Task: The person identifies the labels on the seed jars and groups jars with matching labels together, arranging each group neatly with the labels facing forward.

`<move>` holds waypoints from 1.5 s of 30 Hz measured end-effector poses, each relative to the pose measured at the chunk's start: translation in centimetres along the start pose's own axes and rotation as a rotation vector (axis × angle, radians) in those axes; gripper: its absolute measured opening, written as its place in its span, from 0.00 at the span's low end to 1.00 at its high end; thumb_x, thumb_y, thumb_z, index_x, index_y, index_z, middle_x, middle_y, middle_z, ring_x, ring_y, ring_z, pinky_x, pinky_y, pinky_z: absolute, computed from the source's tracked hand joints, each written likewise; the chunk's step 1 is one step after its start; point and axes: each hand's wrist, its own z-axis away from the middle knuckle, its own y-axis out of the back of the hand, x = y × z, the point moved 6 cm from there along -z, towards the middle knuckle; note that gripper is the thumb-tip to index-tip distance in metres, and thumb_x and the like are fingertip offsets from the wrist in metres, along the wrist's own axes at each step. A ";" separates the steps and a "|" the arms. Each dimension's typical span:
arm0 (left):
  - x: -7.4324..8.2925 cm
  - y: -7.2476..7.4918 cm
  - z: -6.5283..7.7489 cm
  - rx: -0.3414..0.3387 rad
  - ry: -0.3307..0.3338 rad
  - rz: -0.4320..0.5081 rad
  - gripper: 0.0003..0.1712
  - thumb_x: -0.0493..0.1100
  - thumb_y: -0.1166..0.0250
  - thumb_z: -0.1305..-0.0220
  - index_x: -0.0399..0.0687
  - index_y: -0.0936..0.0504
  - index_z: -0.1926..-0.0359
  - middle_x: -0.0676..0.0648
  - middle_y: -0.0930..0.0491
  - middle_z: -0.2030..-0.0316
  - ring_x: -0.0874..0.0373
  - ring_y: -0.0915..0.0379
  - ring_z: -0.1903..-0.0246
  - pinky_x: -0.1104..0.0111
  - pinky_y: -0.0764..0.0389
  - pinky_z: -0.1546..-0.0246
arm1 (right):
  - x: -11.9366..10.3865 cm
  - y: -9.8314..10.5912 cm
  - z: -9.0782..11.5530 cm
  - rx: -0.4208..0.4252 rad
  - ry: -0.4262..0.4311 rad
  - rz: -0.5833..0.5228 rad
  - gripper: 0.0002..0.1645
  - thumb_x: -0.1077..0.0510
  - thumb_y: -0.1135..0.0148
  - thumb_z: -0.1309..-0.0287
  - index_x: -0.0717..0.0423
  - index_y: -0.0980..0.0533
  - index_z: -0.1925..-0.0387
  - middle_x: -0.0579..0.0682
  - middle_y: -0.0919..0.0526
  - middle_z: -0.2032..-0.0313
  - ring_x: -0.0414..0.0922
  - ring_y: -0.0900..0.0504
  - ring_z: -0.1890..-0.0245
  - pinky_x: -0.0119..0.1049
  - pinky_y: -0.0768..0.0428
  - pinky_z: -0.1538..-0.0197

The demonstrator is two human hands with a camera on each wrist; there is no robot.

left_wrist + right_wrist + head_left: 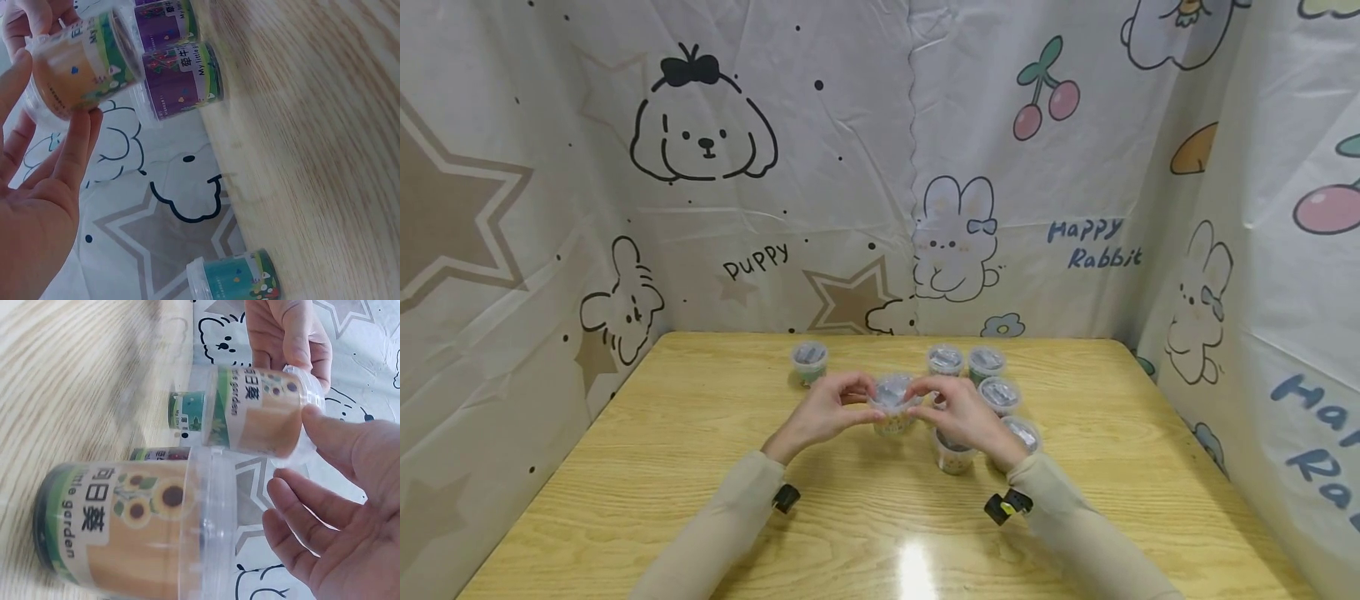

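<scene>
Between both hands is a small plastic cup (892, 422) with a clear lid and an orange sunflower label. My left hand (829, 407) pinches its lid rim from the left, thumb on the near side. From the right, my right hand (964, 410) holds the same rim, its thumb (334, 434) against the lid edge. The cup is tilted slightly in the left wrist view, with its base raised off the table. Just below my right hand stands another sunflower cup (119, 531), large in the right wrist view.
Several lidded cups stand to the right on the wooden table (700, 500), including a purple-labelled cup (181, 81) behind and a cup (1000, 393) beyond my right hand. Alone at the back left is a teal-labelled cup (809, 363). A printed curtain (850, 167) hangs behind the table.
</scene>
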 end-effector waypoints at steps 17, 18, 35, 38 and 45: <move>-0.8 -1.9 -0.2 -0.190 0.007 -0.120 0.14 0.43 0.22 0.50 0.48 0.21 0.70 0.51 0.17 0.60 0.56 0.19 0.54 0.68 0.18 0.49 | 0.7 -1.1 1.1 -0.106 0.034 0.187 0.12 0.53 0.25 0.50 0.46 0.17 0.62 0.42 0.14 0.61 0.46 0.17 0.62 0.37 0.18 0.58; -0.9 -2.0 -0.1 -0.198 0.007 -0.128 0.14 0.44 0.22 0.51 0.49 0.21 0.70 0.51 0.17 0.61 0.57 0.19 0.54 0.69 0.18 0.50 | 0.7 -1.3 1.2 -0.109 0.037 0.201 0.12 0.53 0.25 0.50 0.45 0.17 0.63 0.42 0.14 0.62 0.44 0.17 0.64 0.34 0.19 0.60; -1.7 -3.3 -0.3 -0.276 0.014 -0.197 0.14 0.43 0.22 0.52 0.48 0.21 0.71 0.55 0.21 0.69 0.59 0.19 0.56 0.75 0.19 0.52 | 1.3 -2.3 1.5 -0.154 -0.001 0.298 0.13 0.50 0.22 0.55 0.44 0.16 0.65 0.37 0.16 0.68 0.34 0.25 0.74 0.26 0.26 0.71; -1.9 -3.3 -0.5 -0.282 0.020 -0.179 0.14 0.42 0.22 0.52 0.48 0.22 0.71 0.54 0.21 0.68 0.58 0.19 0.54 0.74 0.19 0.51 | 1.3 -2.1 1.4 -0.147 0.000 0.305 0.13 0.49 0.22 0.55 0.44 0.16 0.66 0.37 0.16 0.69 0.35 0.24 0.74 0.25 0.27 0.71; -2.2 -3.4 -0.7 -0.305 0.039 -0.150 0.15 0.42 0.22 0.52 0.47 0.22 0.70 0.52 0.22 0.66 0.59 0.19 0.54 0.74 0.19 0.51 | 1.3 -1.9 1.4 -0.155 0.003 0.305 0.13 0.48 0.22 0.54 0.44 0.16 0.65 0.37 0.16 0.67 0.37 0.23 0.72 0.26 0.27 0.69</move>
